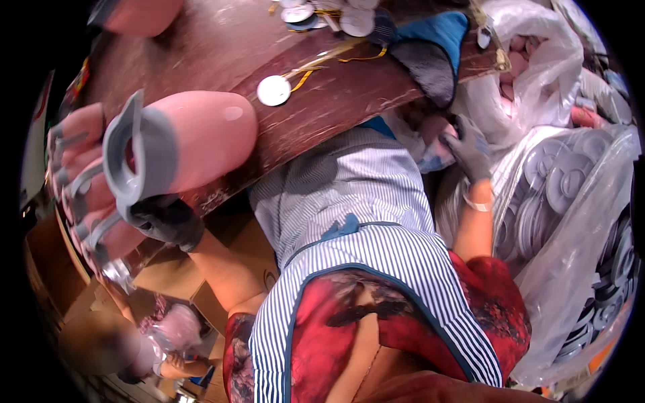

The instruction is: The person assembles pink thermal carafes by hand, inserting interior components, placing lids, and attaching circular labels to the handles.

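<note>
A pink plastic jug [211, 134] with a grey rim and spout lies on its side at the left end of the table. My left hand [168, 221], in a dark glove, grips the jug's grey rim at its lower edge; some fingers are hidden behind it. My right hand [468, 149], gloved in grey, reaches down past the table's right edge. Its curled fingers touch a pink and bluish bundle in clear plastic [435, 144]; what lies between them is hard to make out. More pink jugs with grey handles [80, 171] stand in a row beyond the left hand.
On the dark red table [201, 54] lie a white disc [273, 91] on yellow cord and a blue and grey cloth [430, 57]. Clear bags hold pink parts [516, 64] and grey discs [568, 178] at right. Cardboard boxes [175, 272] and another person [168, 329] are at lower left.
</note>
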`<state>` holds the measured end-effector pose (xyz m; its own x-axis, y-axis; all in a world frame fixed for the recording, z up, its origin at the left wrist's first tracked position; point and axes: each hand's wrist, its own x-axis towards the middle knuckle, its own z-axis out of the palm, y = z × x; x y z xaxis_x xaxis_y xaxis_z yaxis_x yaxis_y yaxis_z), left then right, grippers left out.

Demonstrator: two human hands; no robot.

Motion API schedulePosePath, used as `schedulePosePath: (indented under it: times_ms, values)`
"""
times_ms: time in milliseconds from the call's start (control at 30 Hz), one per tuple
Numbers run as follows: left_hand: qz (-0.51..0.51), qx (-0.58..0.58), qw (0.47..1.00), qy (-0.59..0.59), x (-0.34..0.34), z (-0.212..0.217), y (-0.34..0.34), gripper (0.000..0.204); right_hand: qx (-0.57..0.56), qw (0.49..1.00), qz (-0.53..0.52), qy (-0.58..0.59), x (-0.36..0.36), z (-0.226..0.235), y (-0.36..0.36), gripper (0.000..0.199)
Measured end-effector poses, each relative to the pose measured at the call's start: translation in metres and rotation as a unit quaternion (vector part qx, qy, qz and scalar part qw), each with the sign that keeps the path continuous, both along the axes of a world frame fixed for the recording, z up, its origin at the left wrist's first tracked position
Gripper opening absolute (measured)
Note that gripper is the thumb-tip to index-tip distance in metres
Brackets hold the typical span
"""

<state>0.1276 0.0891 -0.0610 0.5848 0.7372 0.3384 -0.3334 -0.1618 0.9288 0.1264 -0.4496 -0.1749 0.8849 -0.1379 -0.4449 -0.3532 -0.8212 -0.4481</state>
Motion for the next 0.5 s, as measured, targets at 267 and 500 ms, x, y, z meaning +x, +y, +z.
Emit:
schedulePosePath:
  times_ms: [267,500]
  values:
    - [-0.167,0.362,0.917,0.025,-0.092,0.093,-0.065,0.041,0.575,0.761,-0.067,-0.292,-0.048,0.214,0.152,0.060]
    - [-0.174,0.291,0.939,0.066,-0.144,0.064,-0.069,0.043,0.267,0.894,0.273,-0.235,-0.059,0.233,0.208,0.066]
